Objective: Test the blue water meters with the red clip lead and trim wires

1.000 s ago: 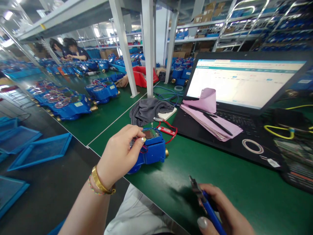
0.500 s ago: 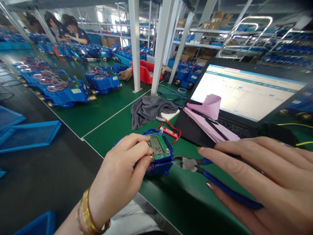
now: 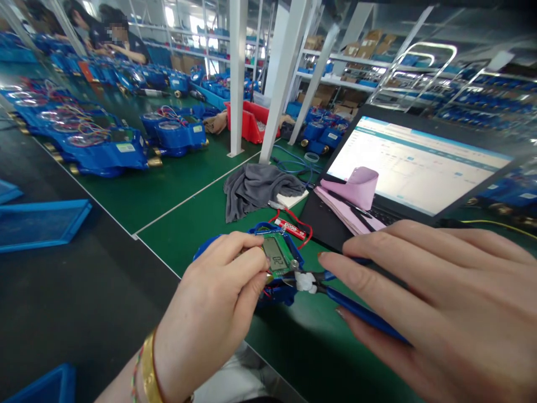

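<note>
A blue meter with its housing opened sits on the green bench in front of me. Inside it shows a green circuit board with a small grey display. My left hand is closed at the board's left edge, thumb and fingertips pinched; what lies between them is hidden. My right hand grips blue-handled cutting pliers. Their jaw tips reach the board's near edge, close to my left thumb. Red wires show below the board. Just behind the meter rests a red battery-like cylinder with red leads.
An open laptop with pink papers stands at the right. A grey cloth lies behind the meter. Blue meters line the left bench, near a red bin and white posts. Co-workers sit far left.
The pliers have moved left with my right hand, their tips now at the board's near edge rather than beside the housing. My left hand stays pinched, shifted slightly right. The camera view has turned slightly.
</note>
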Demonstrator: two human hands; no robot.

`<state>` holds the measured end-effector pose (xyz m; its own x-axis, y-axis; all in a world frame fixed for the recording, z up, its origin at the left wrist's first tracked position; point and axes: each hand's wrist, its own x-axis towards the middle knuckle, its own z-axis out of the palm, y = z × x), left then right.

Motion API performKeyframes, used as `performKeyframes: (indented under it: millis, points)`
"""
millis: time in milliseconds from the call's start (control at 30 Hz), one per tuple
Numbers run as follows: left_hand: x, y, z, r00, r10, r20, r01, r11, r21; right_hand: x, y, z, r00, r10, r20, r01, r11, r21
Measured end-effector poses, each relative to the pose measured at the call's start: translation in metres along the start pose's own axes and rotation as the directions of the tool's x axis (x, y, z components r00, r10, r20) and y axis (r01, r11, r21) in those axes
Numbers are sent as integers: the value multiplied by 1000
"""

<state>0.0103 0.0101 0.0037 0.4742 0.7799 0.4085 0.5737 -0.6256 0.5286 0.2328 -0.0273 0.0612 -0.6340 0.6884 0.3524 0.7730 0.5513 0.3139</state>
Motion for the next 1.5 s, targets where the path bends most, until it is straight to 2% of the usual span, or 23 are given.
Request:
performKeyframes:
  millis: [100,300,400,533,600,667,733,800,867,967,1067,1133,1200,1267,1333,1433,1467,1500]
  points:
    - [0,0,-1,1000,2,4,-2,1000,-9,2,-1,-3,994,-98,50,104,988,-117]
    - [-2,2,-1,1000,10,-7,-10,1000,-7,5,-5,-5,992,-110,61,118,982,-149]
    - [-6,3,-2,1000,-23,2,23,1000,-2,1,-8,-3,994,-94,48,100,986,-135]
    - [-4,-5,-14,998,-46,52,42,996,75,-5,-14,-1,998,-53,38,58,989,-134]
    - [2,-13,-23,996,2,90,-15,989,144,-10,-17,0,998,-59,30,63,988,-138]
    - [9,-22,-29,979,49,197,-79,986,148,-18,-21,1,998,-55,26,57,990,-126]
    - [14,-28,-30,952,70,297,-103,990,98,-29,-25,4,1000,2,-10,-3,994,-108]
    - [13,-29,-26,951,62,303,-95,991,97,-43,-29,10,991,114,-64,-118,991,-59]
    - [9,-23,-21,970,34,240,-84,977,198,-57,-35,17,960,267,-84,-265,964,40]
    - [0,-3,-12,990,15,137,-71,906,417,-70,-46,27,889,458,17,-450,865,222]
    - [-9,20,-2,999,-5,44,-21,811,585,-73,-56,34,838,540,78,-534,782,321]
    - [-16,30,2,1000,-8,2,5,779,627,-69,-58,38,816,571,86,-562,750,349]
    - [-22,32,3,1000,-13,-8,15,803,595,-64,-57,40,794,599,101,-591,724,356]
    - [-25,25,-1,998,-44,40,19,874,486,-59,-53,43,777,617,129,-617,703,354]
    - [-22,10,-6,994,-85,72,54,934,354,-56,-49,45,767,624,153,-632,690,354]
    - [-5,-19,-10,989,-143,38,136,981,136,-53,-44,48,768,615,176,-631,681,372]
    - [1,-27,-10,988,-139,68,138,990,16,-51,-44,50,770,612,181,-628,679,380]
    - [8,-35,-10,982,-123,141,141,982,-125,-51,-43,51,770,612,183,-629,676,385]
